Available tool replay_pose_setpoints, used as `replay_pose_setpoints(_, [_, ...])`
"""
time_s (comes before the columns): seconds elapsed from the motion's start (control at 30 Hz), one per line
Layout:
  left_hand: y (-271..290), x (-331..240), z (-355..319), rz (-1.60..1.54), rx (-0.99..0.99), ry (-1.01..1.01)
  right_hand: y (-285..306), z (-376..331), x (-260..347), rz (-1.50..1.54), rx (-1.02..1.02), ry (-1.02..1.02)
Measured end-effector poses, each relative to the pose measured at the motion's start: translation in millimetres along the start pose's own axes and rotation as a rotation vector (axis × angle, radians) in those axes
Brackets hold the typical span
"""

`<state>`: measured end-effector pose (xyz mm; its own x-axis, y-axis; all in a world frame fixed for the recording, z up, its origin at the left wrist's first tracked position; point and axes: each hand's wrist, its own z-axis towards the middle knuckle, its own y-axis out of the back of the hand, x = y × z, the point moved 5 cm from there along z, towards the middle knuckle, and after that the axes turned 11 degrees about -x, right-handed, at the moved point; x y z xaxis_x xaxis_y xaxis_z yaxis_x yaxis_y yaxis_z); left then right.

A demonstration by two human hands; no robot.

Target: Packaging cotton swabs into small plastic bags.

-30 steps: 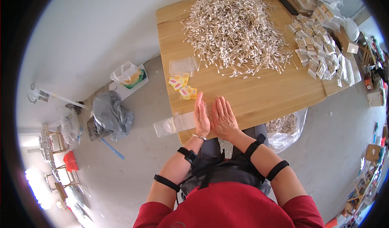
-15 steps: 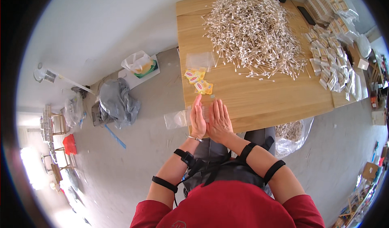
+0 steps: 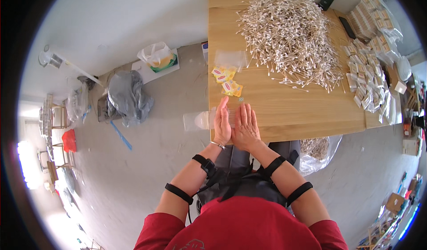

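While the bare left hand (image 3: 223,124) stands on edge, fingers straight and together, the bare right hand (image 3: 246,127) lies back upward with fingers extended, neither curled round anything. A row of thin, pale sticks (image 3: 232,116) lies between them on the light-brown wooden table (image 3: 311,112); how firmly they press it, I cannot tell. Left of them, a clear flat plastic bag (image 3: 194,122) overhangs the edge, near small yellow-and-white packets (image 3: 228,79)

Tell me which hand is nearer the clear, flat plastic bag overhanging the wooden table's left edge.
Left. The left hand is just right of the plastic bag; the right hand lies farther right.
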<state>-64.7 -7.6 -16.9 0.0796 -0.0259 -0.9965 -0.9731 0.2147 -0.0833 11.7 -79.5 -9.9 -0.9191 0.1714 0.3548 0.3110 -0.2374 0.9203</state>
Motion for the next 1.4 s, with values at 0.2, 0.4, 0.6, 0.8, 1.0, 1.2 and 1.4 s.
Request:
replay_pose_setpoints(0.2, [1, 6, -2, -0.059, -0.023, 0.022, 1, -1, -2, 0.028, 0.027, 0.017])
replay_pose_setpoints(0.4, [7, 15, 0, -0.110, -0.073, 0.016, 5, -2, 1, 0.004, 0.056, 0.069])
replay_pose_setpoints(0.6, [5, 3, -4, -0.076, 0.001, 0.044, 4, -4, 2, 0.002, 0.021, 0.054])
replay_pose_setpoints(0.8, [7, 2, -3, -0.067, 0.052, 0.067, -6, -2, 10, -0.038, 0.020, 0.010])
replay_pose_setpoints(1.0, [15, -1, 9, -0.066, 0.076, 0.056, -3, -5, 20, -0.024, 0.038, 0.095])
replay_pose_setpoints(1.2, [26, 3, 2, -0.060, 0.099, 0.088, -4, -3, 26, -0.037, 0.018, 0.093])
replay_pose_setpoints(1.4, [28, 6, 1, -0.058, 0.133, 0.056, -6, 0, 27, 0.008, 0.025, 0.061])
